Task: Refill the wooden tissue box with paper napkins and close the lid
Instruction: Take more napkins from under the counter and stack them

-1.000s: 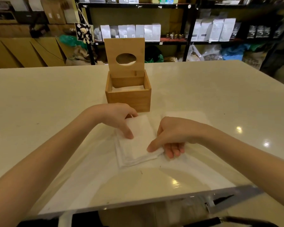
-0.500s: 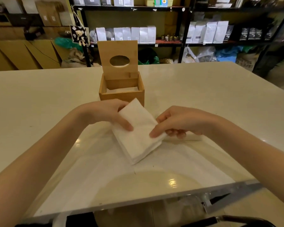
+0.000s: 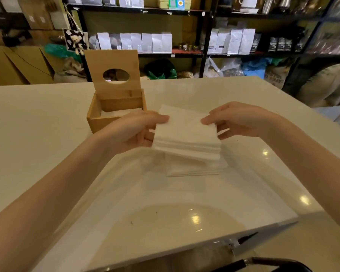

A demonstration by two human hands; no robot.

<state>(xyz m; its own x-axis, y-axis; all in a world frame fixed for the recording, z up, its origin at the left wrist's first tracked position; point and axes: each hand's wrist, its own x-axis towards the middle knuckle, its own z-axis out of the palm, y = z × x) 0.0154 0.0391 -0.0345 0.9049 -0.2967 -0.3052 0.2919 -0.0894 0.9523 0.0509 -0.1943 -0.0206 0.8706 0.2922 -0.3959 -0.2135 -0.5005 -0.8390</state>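
A stack of white paper napkins (image 3: 185,134) hangs level above the table, held on both sides. My left hand (image 3: 133,130) grips its left edge, thumb on top. My right hand (image 3: 238,119) grips its right edge. The wooden tissue box (image 3: 106,119) stands just behind and left of the stack, partly hidden by my left hand. Its lid (image 3: 112,72), with an oval hole, stands upright at the back. White napkins lie inside the box. More napkins (image 3: 194,168) stay on the table under the held stack.
The white table (image 3: 37,124) stretches left and right, its near edge close to me. Black shelves (image 3: 204,36) with white bags stand behind the table. A dark chair back (image 3: 263,264) shows below the table's edge.
Both hands have lifted a stack of napkins off the table and turned it square, holding it by its two sides. A part of the pile stays on the table.
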